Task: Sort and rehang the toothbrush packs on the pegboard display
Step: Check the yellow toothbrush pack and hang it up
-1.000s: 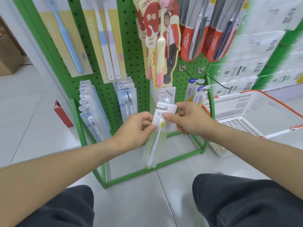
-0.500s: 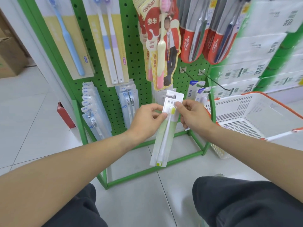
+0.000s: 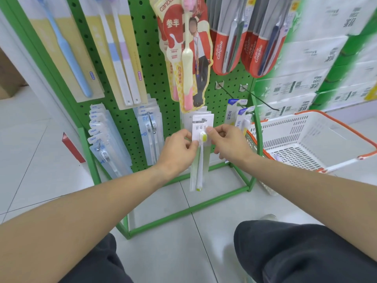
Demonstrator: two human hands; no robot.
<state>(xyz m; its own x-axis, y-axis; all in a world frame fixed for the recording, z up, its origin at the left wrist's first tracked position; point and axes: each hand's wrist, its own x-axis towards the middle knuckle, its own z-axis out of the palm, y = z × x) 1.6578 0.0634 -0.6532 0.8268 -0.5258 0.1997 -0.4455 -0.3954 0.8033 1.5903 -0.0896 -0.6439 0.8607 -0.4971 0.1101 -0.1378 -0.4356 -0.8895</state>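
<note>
Hanging the green-bristle pack on its peg

Left hand (image 3: 179, 149) and right hand (image 3: 228, 139) each pinch an edge of the toothbrush pack (image 3: 201, 152) – its hang-hole at the peg tip (image 3: 204, 120), just below the canban pack (image 3: 184, 52). Judgement: keep it square, slide it back against the matching packs before letting go.

Left hand (image 3: 177, 149) and right hand (image 3: 228, 140) pinch a green toothbrush pack (image 3: 201, 152) at a pegboard (image 3: 151, 64) hook (image 3: 203, 120); white basket (image 3: 318, 139) stands right
</note>
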